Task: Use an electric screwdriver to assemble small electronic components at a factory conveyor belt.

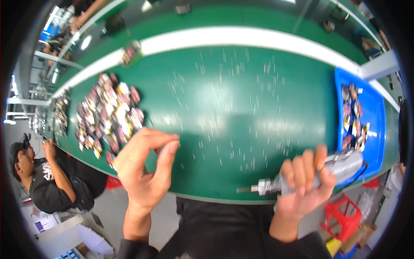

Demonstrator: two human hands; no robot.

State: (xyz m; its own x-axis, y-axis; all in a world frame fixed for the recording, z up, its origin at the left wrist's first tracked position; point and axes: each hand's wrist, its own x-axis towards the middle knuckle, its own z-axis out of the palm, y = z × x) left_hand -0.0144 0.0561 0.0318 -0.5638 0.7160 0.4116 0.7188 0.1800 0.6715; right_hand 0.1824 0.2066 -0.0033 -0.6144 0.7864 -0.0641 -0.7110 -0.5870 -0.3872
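My right hand [306,177] is wrapped around a grey electric screwdriver [343,167], held level above the near edge of the table. Its thin metal bit points left. My left hand [144,166] is raised beside the pile at left, with thumb and index fingertips brought together in a pinch. Whatever may be between those fingertips is too small or blurred to make out. The heap of small dark-red, silver and yellow parts [105,114] lies just beyond my left hand. Many tiny metal pieces [215,112] are scattered over the green tabletop [302,103].
A blue tray [377,129] with several similar parts stands at the right. One part [130,53] sits by the white far rail [224,36]. Another person [54,181] in black works at the left, near another pile [61,113]. A red stool [343,216] stands below right.
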